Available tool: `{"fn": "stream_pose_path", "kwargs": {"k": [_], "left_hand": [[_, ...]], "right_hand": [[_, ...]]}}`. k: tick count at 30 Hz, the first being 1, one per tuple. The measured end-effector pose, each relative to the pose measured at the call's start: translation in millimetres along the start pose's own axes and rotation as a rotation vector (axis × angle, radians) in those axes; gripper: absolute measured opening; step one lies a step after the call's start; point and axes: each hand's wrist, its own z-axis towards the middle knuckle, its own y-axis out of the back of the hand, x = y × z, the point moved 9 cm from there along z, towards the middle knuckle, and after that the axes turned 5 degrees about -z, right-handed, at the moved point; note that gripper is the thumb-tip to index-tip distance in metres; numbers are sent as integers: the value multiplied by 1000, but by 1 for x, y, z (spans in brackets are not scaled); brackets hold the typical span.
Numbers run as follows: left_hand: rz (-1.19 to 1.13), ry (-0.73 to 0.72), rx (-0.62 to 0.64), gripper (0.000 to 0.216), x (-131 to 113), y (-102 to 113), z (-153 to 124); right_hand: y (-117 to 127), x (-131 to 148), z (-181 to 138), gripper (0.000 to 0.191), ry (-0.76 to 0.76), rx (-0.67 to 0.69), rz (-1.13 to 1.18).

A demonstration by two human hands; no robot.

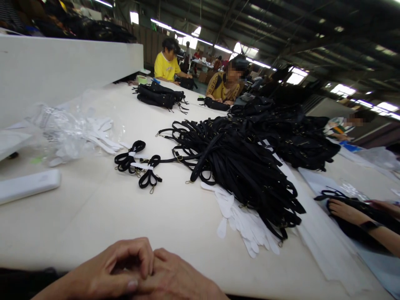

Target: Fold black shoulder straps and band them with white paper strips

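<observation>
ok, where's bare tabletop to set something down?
Main patch: the tabletop bordered by the tied strap bundles, white bar, left hand and right hand. Smaller one: between the rear black bags and loose strap pile. Crowded: under that pile and the white slips, and around the clear plastic.

Tabletop [93, 225]: pale, evenly lit, shadows soft and faint
Roof [312, 31]: dim, broken by glaring panels [296, 76] far right
Tube lights [222, 49]: white streaks, far side
Black straps [250, 166]: folds partly lost in darkness
Far background: soft, blurred
Edges: stretched
</observation>
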Motion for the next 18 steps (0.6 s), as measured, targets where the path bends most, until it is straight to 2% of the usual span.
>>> {"fn": "stream_pose_path", "kwargs": {"k": [4, 8, 12, 16, 18], "left_hand": [[-58, 91, 47, 33, 13, -2, -3], [-18, 34, 33, 34, 9, 1, -1], [184, 20, 36, 33, 1, -3, 5], [104, 61, 82, 36, 16, 0, 4], [69, 3, 82, 37, 19, 5, 9]], "right_hand": [[7, 3, -2, 13, 45, -2, 8], [10, 0, -5, 14, -2, 16, 6], [0, 0, -1, 12, 17, 71, 73], [-10, -5, -8, 15, -11, 64, 92], [-20, -10, -12, 18, -54, 61, 77]]}}
